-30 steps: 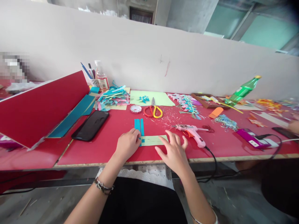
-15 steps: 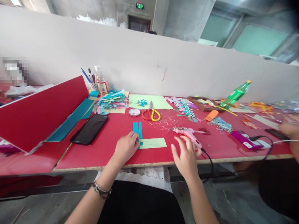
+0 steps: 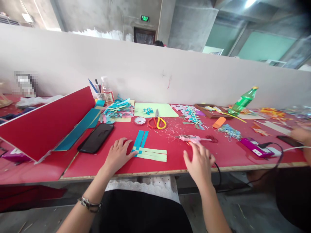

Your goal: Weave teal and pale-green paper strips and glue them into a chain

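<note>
Two blue paper strips (image 3: 139, 139) and two pale green paper strips (image 3: 153, 154) cross in a small weave at their left ends on the red table. My left hand (image 3: 119, 154) lies beside the crossing, fingers spread, its thumb tip touching the weave. A pink hot glue gun (image 3: 190, 138) rests to the right, nozzle toward the left. Over its handle is my right hand (image 3: 201, 163), fingers apart and bent, hiding most of the handle; whether they touch it is unclear.
Red-and-yellow-handled scissors (image 3: 157, 121) and a round white dish (image 3: 140, 120) lie ahead. A black phone (image 3: 96, 138) and an upright red board (image 3: 48, 121) stand left. Rightward are a purple power strip (image 3: 257, 148), a tilted green bottle (image 3: 244, 101) and a co-worker's hand (image 3: 301, 132).
My left hand has slid left off the weave, uncovering the crossing. The strips have turned slightly, and the green ones now show a gap. My right hand stays by the glue gun.
</note>
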Tool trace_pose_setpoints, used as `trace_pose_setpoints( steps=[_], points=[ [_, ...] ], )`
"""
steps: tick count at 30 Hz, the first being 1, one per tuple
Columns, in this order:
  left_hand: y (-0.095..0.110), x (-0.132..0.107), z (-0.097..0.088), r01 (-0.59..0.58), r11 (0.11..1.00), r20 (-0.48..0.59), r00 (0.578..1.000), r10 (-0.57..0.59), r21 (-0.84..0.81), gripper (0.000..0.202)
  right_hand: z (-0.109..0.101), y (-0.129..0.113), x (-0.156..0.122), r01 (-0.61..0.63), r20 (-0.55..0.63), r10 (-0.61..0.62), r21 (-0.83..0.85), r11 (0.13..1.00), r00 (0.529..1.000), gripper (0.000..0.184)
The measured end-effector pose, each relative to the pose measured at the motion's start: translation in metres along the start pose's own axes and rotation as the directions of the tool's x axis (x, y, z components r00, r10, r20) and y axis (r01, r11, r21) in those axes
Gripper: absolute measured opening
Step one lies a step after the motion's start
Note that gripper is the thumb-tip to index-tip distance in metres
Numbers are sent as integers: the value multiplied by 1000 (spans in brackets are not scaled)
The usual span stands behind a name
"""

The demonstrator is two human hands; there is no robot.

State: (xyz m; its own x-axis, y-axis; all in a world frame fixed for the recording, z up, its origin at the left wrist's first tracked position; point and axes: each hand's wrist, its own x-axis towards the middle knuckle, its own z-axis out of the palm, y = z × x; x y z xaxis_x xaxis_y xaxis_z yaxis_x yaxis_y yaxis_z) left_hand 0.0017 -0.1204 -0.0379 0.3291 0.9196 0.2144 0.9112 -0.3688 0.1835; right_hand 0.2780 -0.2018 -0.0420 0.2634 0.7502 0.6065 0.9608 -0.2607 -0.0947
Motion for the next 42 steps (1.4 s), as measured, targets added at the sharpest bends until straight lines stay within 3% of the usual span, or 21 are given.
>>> trace_pose_setpoints(
  steps=[4,7,9,15,21,29,32,39,42],
  points=[
    [-22,3,-10,-64,997,107,992,68,-38,44,10,30,14,-169,80,185,-175,970,979,44],
    [-36,9,-12,-102,993,157,981,110,-59,43,22,44,27,-137,231,176,-175,975,957,40],
    [-43,17,-12,-145,987,177,972,156,-75,44,29,49,34,-105,272,146,-160,982,951,38],
    [-47,48,-16,-340,917,250,888,387,-210,41,35,52,36,-122,239,151,-132,984,959,41],
    [-45,78,-21,-405,874,349,804,481,-270,38,35,52,34,-164,249,192,-128,978,949,40],
    [-22,119,2,-463,846,240,818,523,-266,40,33,51,33,-178,240,208,-142,974,948,40],
    [-16,130,11,-494,828,236,800,552,-265,40,34,51,32,-165,231,195,-144,976,953,40],
    [-16,134,19,-523,746,125,779,615,-412,33,34,51,33,-148,231,189,-184,972,954,42],
    [-14,130,21,-445,740,75,831,551,-504,27,33,50,33,-146,236,190,-190,971,953,42]
  ],
)
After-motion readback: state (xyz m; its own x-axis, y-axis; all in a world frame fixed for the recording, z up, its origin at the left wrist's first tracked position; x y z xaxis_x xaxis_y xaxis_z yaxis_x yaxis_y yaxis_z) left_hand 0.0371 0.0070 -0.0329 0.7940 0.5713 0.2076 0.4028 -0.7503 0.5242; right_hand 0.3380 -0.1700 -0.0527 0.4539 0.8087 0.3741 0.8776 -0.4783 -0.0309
